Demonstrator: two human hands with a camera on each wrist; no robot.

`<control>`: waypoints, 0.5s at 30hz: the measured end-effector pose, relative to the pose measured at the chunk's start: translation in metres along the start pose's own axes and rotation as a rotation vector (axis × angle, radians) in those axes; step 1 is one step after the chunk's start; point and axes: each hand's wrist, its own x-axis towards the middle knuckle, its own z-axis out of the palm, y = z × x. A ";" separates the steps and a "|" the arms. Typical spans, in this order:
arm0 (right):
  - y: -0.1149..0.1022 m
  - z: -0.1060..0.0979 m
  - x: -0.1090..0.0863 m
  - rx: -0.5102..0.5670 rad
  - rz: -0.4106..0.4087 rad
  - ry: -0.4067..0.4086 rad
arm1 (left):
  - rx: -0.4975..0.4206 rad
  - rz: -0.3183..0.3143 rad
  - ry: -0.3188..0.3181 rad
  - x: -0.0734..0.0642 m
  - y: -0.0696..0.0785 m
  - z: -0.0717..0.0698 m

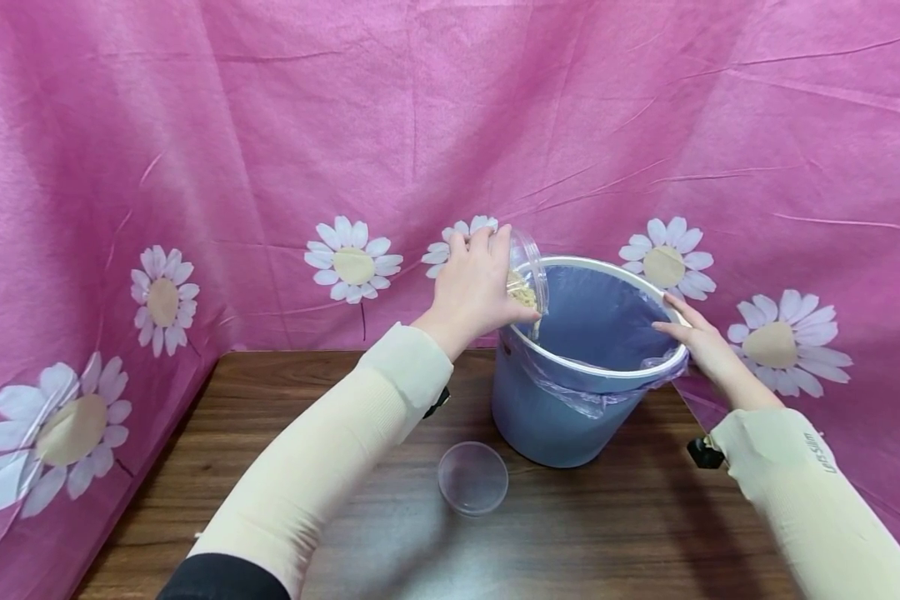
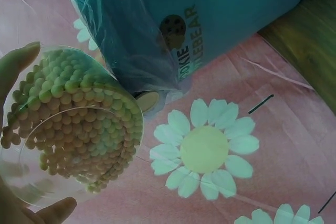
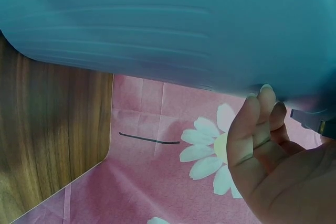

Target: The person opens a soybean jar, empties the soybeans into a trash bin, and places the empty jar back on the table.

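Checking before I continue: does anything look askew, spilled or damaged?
One minor oddity: the thin translucent purplish plastic liner hangs bunched and uneven outside the white-rimmed round blue plastic bin, not lying smooth. No spill or damage shows.

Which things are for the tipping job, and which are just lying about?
For the job:
left hand, holding the tub
balls inside the tub
bin, under the tipped tub
bag lining the bin
right hand, gripping the bin

Just there:
lid, probably, lying on the table
flowery cloth behind

Head view bright; 2 wrist views dimmer, greenish
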 end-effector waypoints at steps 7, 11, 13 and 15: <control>0.001 0.000 0.000 -0.016 0.003 0.004 | 0.024 0.012 -0.002 0.001 0.002 0.001; 0.002 0.000 0.000 -0.012 -0.010 0.006 | 0.028 0.017 -0.001 0.002 0.002 0.001; 0.002 0.000 0.000 -0.005 -0.016 0.007 | 0.025 0.015 -0.002 0.002 0.002 0.001; 0.002 0.000 0.000 -0.005 -0.016 0.011 | 0.022 0.015 0.003 0.002 0.002 0.002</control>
